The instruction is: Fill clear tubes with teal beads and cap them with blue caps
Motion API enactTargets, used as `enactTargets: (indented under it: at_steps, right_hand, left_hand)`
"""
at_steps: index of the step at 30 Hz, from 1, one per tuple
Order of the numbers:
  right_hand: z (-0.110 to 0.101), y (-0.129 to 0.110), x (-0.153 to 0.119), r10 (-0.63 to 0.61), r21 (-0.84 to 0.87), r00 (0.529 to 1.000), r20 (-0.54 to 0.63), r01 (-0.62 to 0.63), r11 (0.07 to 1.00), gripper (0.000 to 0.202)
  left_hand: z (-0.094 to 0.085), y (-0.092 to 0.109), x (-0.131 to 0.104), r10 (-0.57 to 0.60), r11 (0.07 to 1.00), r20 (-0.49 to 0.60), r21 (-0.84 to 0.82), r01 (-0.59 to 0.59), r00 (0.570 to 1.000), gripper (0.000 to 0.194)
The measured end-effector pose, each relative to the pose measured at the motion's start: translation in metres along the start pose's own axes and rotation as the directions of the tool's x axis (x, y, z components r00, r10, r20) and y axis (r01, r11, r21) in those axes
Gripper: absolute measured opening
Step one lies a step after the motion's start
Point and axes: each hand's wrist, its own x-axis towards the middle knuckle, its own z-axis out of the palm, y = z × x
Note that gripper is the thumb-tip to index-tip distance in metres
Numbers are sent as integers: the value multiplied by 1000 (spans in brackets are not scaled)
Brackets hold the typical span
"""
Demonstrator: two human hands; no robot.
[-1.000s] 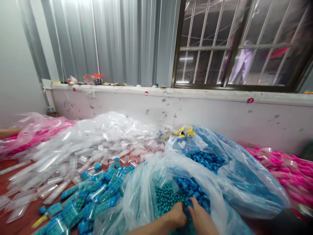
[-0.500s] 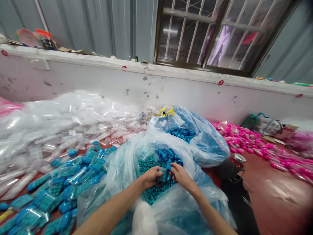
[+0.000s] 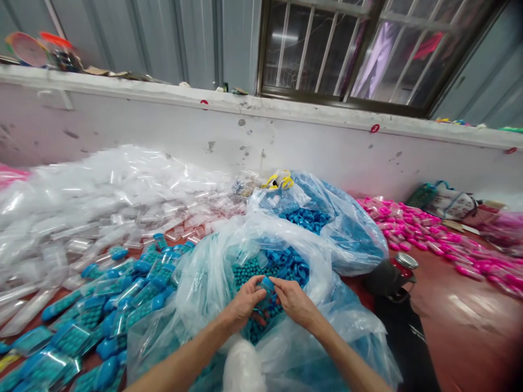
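Over an open plastic bag (image 3: 204,267), my left hand (image 3: 245,300) grips a small clear plastic container (image 3: 265,300), whose contents are hard to make out. A blue cap (image 3: 267,283) sits at its upper end, and my right hand (image 3: 295,302) pinches the cap from the right. Both hands are closed, their fingertips close together. Below and behind them, the bag holds teal beads (image 3: 250,270) on the left and loose blue caps (image 3: 293,265) on the right. My fingers partly cover the container.
Filled containers with blue caps (image 3: 75,337) lie at left. Clear containers (image 3: 122,190) are heaped behind them. Another bag of blue caps (image 3: 355,245) stands behind mine. Pink containers (image 3: 425,234) and a dark jar-like vessel with a metal lid (image 3: 406,261) are at right, near the wall (image 3: 310,141).
My right hand has moved left from the loose caps with a blue cap, which is now at the container's top. My left hand has turned the container more upright. The view has shifted slightly.
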Motion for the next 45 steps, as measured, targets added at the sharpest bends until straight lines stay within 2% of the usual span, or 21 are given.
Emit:
enactTargets:
  at_steps: [2, 5, 8, 12, 17, 22, 25, 28, 31, 34, 36, 38, 40, 42, 45]
  right_hand:
    - [0, -1, -2, -50, -28, 999, 18, 50, 998, 33]
    - [5, 3, -3, -141, -67, 990, 20, 142, 988, 30]
    - [12, 9, -4, -103, -20, 995, -6, 103, 995, 31]
    - [11, 12, -3, -15, 127, 999, 42, 10, 992, 33]
    - [0, 5, -6, -27, 139, 996, 86, 15, 990, 31]
    - [10, 8, -19, -186, -80, 982, 24, 187, 979, 29]
    - [15, 11, -20, -224, -79, 974, 31, 226, 971, 30]
    - [16, 11, -12, -140, 64, 990, -31, 142, 988, 27]
    - [14, 12, -3, 94, 310, 994, -59, -72, 948, 21]
    - [12, 17, 0, 320, 432, 946, -58, -265, 862, 25]
    - [12, 21, 0, 362, 410, 924, -126, -284, 867, 33]
    - [14, 24, -1, 314, 350, 926, -208, -230, 908, 42]
    - [18, 25, -3, 205, 271, 955, -213, -144, 952, 52]
    - [24, 23, -8, 90, 183, 986, -143, -63, 981, 58]
    - [31, 15, -14, -15, 46, 1000, -23, 16, 999, 77]
  left_hand:
    - [2, -1, -3, -12, 999, -50, -48, 10, 999, 68]
    - [7, -4, -4, -12, 1000, -164, -28, 8, 986, 62]
    - [10, -5, -3, 5, 999, -247, 34, 4, 969, 62]
    - [8, -2, -5, 15, 997, -141, 71, -5, 990, 73]
    - [5, 6, -11, 39, 998, -46, 42, -37, 998, 71]
    - [9, 1, -17, 29, 996, -110, 85, -20, 993, 45]
    - [12, -7, -15, 106, 987, -171, 134, -84, 979, 31]
    - [12, -9, -13, 196, 968, -244, 206, -146, 950, 27]
    - [13, -3, -17, 129, 985, -241, 144, -96, 962, 30]
    - [15, 4, -23, 83, 987, -162, 147, -60, 983, 29]
    - [16, 7, -23, 88, 978, -141, 201, -58, 986, 27]
    - [15, 8, -21, 90, 969, -142, 242, -54, 986, 28]
    - [16, 7, -19, 90, 966, -153, 254, -49, 984, 32]
    - [18, 6, -19, 98, 973, -183, 226, -55, 978, 38]
    - [19, 5, -21, 164, 978, -244, 167, -125, 956, 40]
